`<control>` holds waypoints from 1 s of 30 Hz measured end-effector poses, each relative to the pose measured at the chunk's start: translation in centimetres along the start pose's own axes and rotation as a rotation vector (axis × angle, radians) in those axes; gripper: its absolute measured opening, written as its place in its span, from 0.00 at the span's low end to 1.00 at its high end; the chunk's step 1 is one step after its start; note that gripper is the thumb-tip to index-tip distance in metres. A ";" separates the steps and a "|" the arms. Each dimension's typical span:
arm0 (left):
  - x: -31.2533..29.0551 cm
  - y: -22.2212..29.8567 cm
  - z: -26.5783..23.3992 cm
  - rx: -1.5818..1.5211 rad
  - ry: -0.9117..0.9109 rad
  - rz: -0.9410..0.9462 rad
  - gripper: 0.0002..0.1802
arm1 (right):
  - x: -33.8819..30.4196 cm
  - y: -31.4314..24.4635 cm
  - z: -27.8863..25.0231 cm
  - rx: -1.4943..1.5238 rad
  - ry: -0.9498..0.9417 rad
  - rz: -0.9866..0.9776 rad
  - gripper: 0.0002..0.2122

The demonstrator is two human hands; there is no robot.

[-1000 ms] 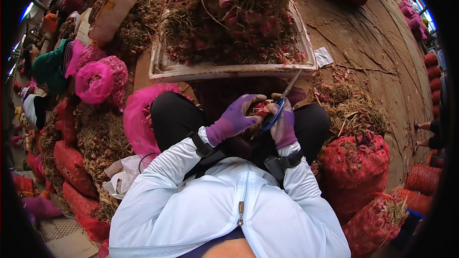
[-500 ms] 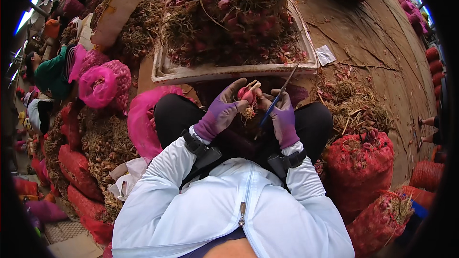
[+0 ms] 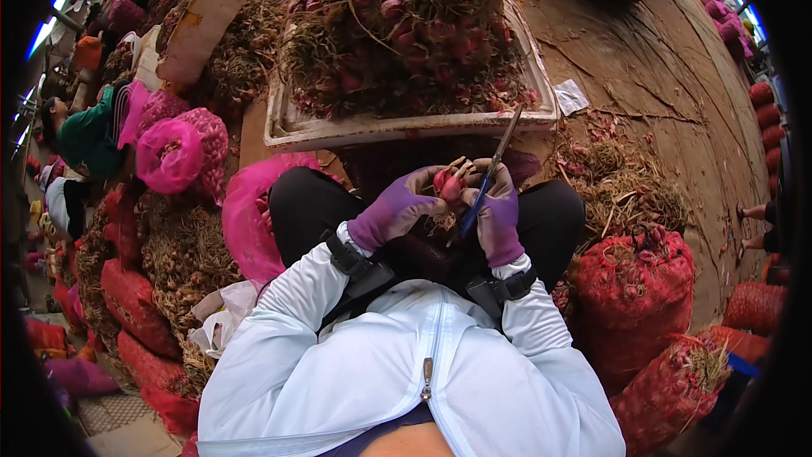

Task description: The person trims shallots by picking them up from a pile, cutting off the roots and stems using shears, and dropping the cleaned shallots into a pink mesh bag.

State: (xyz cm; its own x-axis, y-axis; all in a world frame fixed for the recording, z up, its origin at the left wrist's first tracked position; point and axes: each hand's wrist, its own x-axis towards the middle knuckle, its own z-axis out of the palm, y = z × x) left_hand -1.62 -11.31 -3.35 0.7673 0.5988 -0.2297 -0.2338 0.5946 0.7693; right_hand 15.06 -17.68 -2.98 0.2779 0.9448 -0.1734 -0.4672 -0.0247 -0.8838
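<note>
My left hand [image 3: 404, 207], in a purple and grey glove, is closed around a small bunch of red shallots [image 3: 451, 186] with dry stalks and roots. In my right hand [image 3: 497, 207], gloved the same way, is a slim knife [image 3: 507, 137], its metal end pointing up and away and its blue part slanting down toward me. The right fingertips meet the bunch, so both hands are close together over my lap. Just beyond them stands a white foam tray [image 3: 406, 129], heaped with shallots and dry stalks [image 3: 423, 42].
A pink mesh bag [image 3: 254, 220] lies by my left knee. Red net sacks of shallots [image 3: 639, 296] stand on my right. Dry trimmings [image 3: 630, 190] cover the floor beyond my right knee. Farther left, a person in green [image 3: 89, 135] sits near pink mesh bags [image 3: 193, 151].
My hands have drawn closer together, and the right fingers now touch the shallots. The bunch has turned within the left hand. The knife has tilted slightly more upright.
</note>
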 end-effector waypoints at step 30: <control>-0.6 1.7 -4.9 0.174 -0.338 0.120 0.12 | 0.6 -5.5 -2.6 -0.369 -0.136 -0.078 0.17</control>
State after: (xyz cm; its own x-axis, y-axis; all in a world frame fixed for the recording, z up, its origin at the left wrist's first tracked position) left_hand -5.43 -8.00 -4.81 0.9007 0.4308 0.0555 -0.2519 0.4140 0.8747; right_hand 19.93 -17.86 0.65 0.1752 0.9825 -0.0624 -0.1090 -0.0436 -0.9931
